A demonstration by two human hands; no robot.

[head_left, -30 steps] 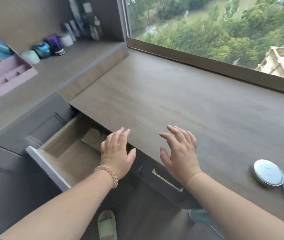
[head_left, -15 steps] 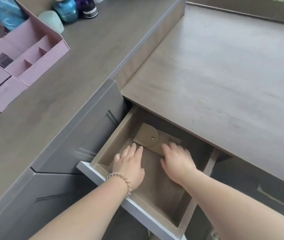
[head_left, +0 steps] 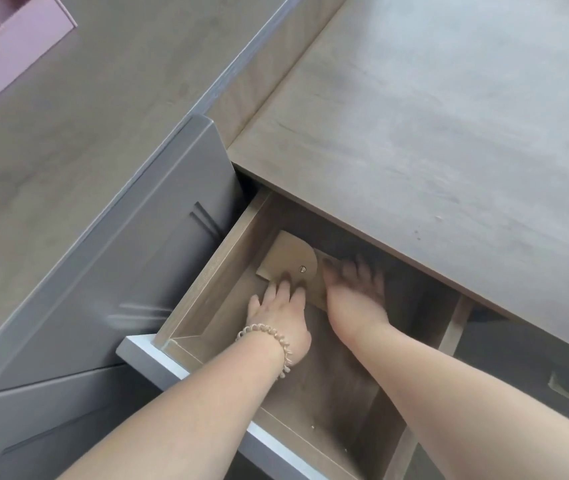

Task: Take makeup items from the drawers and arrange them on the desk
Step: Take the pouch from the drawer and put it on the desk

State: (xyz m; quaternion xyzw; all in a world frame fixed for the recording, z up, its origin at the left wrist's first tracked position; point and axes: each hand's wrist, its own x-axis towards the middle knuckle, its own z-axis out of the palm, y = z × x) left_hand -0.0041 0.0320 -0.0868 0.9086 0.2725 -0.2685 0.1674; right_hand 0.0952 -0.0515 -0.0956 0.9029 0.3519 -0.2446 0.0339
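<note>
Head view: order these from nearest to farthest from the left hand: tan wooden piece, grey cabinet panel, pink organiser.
1. Tan wooden piece: at the fingertips of the left hand, inside the drawer.
2. Grey cabinet panel: left of the drawer.
3. Pink organiser: far upper left.

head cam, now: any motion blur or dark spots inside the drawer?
Head view: the right hand is motion-blurred, its fingertips smeared, while the left hand is sharper. Head view: the back of the drawer, under the desk top, lies in shadow and can't be read. Head view: soft daylight sheen on the desk top, no hard glare.
</note>
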